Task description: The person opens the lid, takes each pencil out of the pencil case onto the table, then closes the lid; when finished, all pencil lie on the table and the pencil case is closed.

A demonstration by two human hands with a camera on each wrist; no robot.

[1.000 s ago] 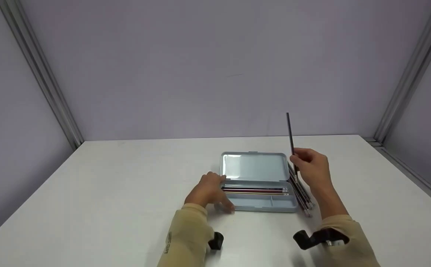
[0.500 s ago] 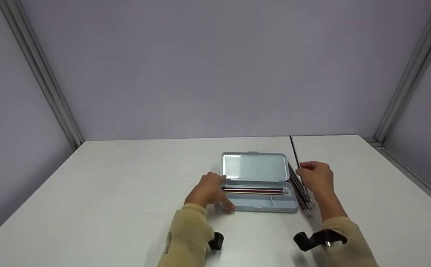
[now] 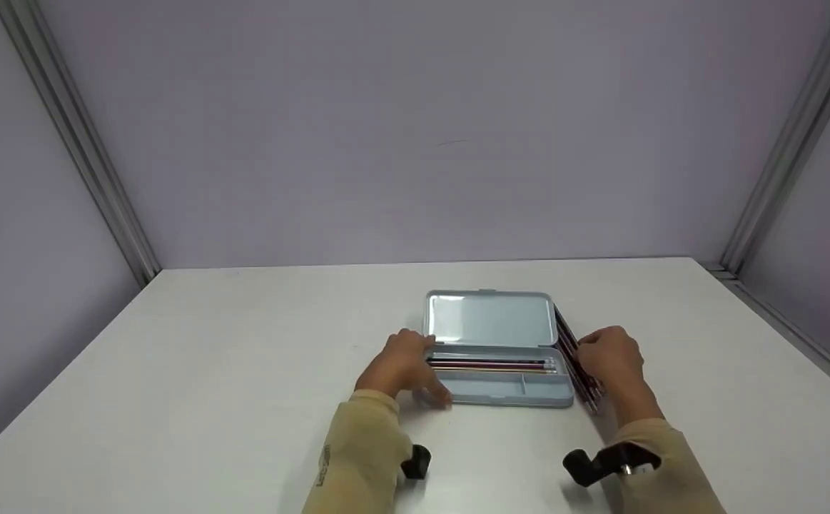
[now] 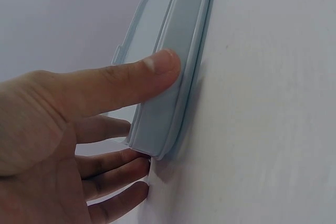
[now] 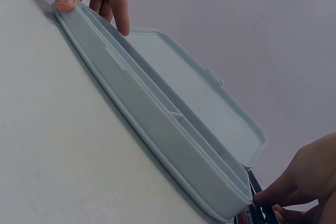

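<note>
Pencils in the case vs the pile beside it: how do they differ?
The pencils in the case lie along the open case, untouched. The pile of pencils lies on the table at the case's right end, crosswise, under the right hand. Both look like slim dark pencils.

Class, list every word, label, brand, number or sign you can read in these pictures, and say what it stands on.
Left sleeve: a short line of dark print runs along it, too small and blurred to read.
Pencil case: no lettering shows on it.
Pencils: any print is too small to tell.
</note>
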